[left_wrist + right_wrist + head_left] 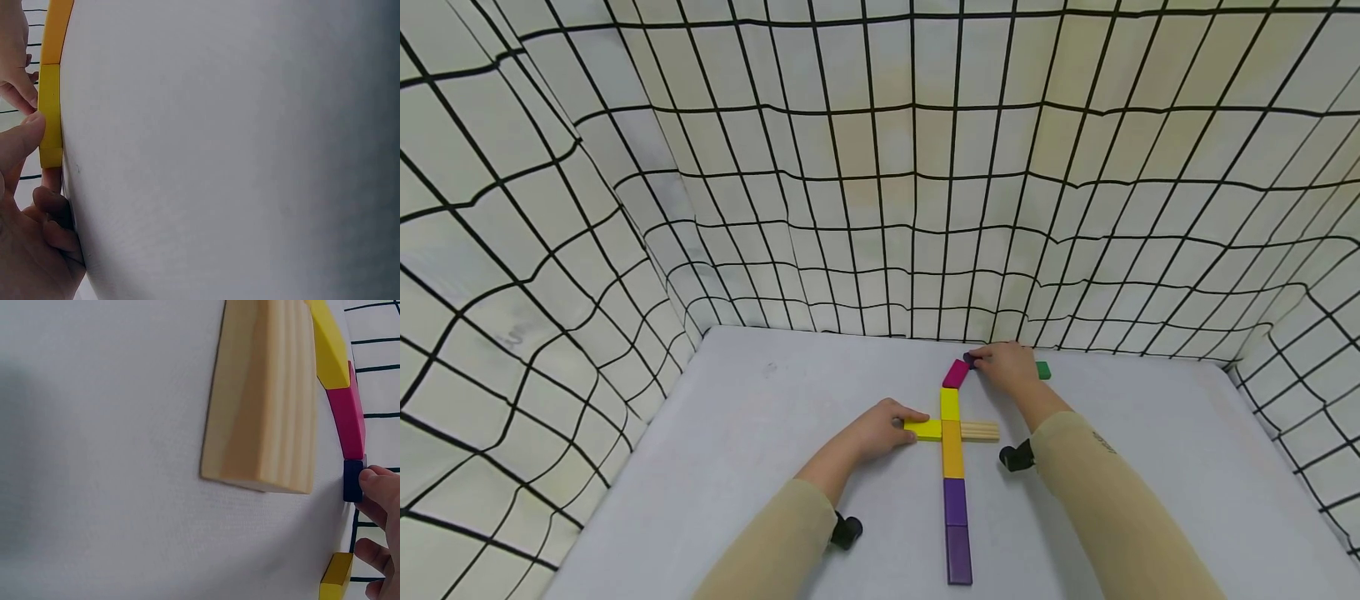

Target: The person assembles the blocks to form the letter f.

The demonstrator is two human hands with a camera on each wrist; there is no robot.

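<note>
Blocks lie joined on the white table. A column runs from two purple blocks [956, 529] through an orange block [952, 450] and a yellow block [950, 404] to a tilted magenta block [956, 374]. My left hand [880, 429] pinches another yellow block [50, 106], which lies crosswise against the orange block's left side. Opposite it lies a ridged natural-wood block [269, 394]. With thumb and fingertips my right hand [1006, 367] pinches a small dark blue block [353, 481] against the magenta block's far end; in the head view the hand partly covers it.
A green block [1043, 370] lies just right of my right hand. Another yellow block [336, 578] shows below that hand in the right wrist view. Black netting [913, 175] rises behind the table's back edge and along both sides.
</note>
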